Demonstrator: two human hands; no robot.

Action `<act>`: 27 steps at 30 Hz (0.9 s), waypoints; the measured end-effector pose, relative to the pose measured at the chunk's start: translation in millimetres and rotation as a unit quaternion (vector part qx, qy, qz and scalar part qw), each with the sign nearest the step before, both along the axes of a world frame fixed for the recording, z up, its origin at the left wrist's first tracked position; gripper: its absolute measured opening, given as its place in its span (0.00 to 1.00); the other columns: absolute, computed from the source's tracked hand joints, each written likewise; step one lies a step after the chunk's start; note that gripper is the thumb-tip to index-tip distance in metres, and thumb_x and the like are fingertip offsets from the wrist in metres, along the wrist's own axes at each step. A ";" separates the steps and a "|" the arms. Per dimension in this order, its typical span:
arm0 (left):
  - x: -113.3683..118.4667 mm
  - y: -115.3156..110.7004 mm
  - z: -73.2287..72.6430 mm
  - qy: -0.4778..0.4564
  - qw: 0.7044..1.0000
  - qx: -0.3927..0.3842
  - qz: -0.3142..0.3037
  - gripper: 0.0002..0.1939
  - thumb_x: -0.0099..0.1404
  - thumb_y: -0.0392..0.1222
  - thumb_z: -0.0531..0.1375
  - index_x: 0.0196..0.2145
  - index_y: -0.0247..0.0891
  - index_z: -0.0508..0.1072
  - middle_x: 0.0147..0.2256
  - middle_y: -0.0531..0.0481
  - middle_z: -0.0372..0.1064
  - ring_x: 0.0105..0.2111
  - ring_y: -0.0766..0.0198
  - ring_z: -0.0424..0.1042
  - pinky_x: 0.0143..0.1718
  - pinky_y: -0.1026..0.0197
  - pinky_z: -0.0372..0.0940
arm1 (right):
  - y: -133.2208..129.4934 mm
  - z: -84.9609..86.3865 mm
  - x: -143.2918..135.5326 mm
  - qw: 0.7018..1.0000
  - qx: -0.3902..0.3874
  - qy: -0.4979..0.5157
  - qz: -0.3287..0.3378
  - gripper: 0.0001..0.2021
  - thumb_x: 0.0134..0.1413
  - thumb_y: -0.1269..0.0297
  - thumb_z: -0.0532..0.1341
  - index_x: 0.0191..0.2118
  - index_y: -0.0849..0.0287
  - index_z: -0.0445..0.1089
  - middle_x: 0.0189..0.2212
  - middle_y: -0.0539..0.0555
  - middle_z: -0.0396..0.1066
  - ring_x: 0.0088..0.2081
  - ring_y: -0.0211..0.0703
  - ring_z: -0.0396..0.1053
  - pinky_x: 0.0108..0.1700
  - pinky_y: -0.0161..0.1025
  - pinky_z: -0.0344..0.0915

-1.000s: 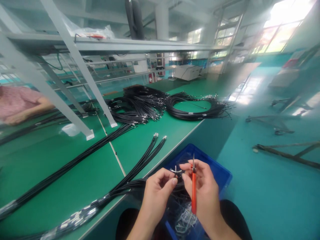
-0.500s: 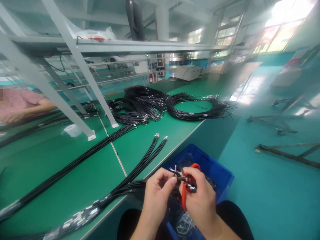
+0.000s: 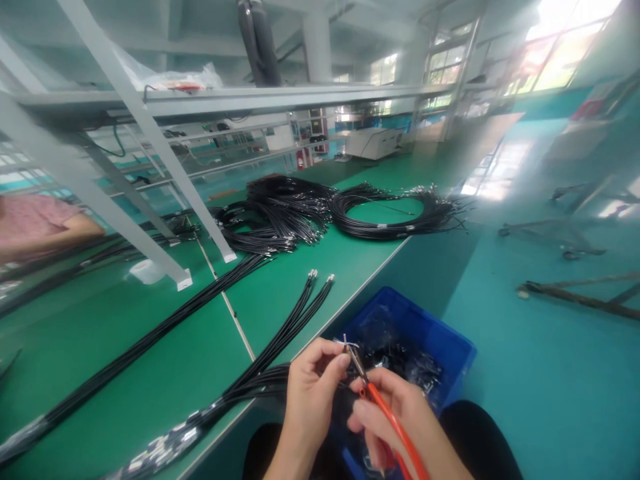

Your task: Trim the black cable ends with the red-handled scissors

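My left hand point(image 3: 315, 380) is closed, pinching the end of a black cable between thumb and fingertips. Thin stripped wires point(image 3: 345, 345) fan out above the pinch. In my right hand point(image 3: 395, 407) is a pair of red-handled pliers point(image 3: 383, 403), with slim metal jaws that reach up to those wires. Whether the jaws touch the wires I cannot tell. To the left of my left hand, a bundle of black cables point(image 3: 280, 340) lies along the green table edge, its lower part wrapped in clear plastic.
A blue bin point(image 3: 455, 353) with bagged small parts is below my hands, beside my knees. Coiled black cables point(image 3: 375, 230) rest farther along the green table point(image 3: 125, 400). A white shelf frame point(image 3: 165, 167) rises at left, and a person in a pink top point(image 3: 40, 223) sits behind it.
The pliers have turned in my right hand, so their jaws now point up at the wires and the handles run down to the right. My right hand moved slightly lower; my left barely moved.
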State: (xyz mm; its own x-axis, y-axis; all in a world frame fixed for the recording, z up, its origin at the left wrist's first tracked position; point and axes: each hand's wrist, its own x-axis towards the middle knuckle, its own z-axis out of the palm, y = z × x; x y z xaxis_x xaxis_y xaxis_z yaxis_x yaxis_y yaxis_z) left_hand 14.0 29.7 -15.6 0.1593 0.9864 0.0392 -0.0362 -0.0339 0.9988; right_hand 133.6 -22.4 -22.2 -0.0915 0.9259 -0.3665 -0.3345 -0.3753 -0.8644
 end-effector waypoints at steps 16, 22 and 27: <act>5.5 -1.0 -1.1 0.082 0.996 0.016 -0.025 0.02 0.56 0.35 0.61 0.27 0.37 0.74 0.25 0.52 0.71 0.26 0.64 0.69 0.30 0.65 0.64 | 3.5 -2.9 2.8 0.999 -0.006 -0.036 0.000 0.14 0.42 0.57 0.65 0.31 0.60 0.63 0.17 0.48 0.71 0.07 0.29 0.57 0.09 0.25 0.50; 5.6 -0.6 -4.4 0.108 0.993 0.037 -0.003 0.02 0.56 0.35 0.61 0.27 0.37 0.74 0.25 0.53 0.71 0.26 0.65 0.68 0.30 0.66 0.63 | -1.5 -10.1 12.5 1.000 -0.001 0.023 0.006 0.19 0.43 0.50 0.64 0.33 0.59 0.60 0.15 0.47 0.70 0.07 0.27 0.54 0.09 0.25 0.49; 8.2 1.9 -7.7 0.118 0.991 0.053 0.018 0.01 0.56 0.35 0.61 0.28 0.38 0.73 0.26 0.53 0.72 0.28 0.63 0.70 0.31 0.65 0.64 | -5.0 -12.4 18.5 0.999 -0.001 0.003 0.045 0.15 0.42 0.58 0.65 0.32 0.60 0.61 0.14 0.46 0.69 0.06 0.23 0.49 0.10 0.24 0.42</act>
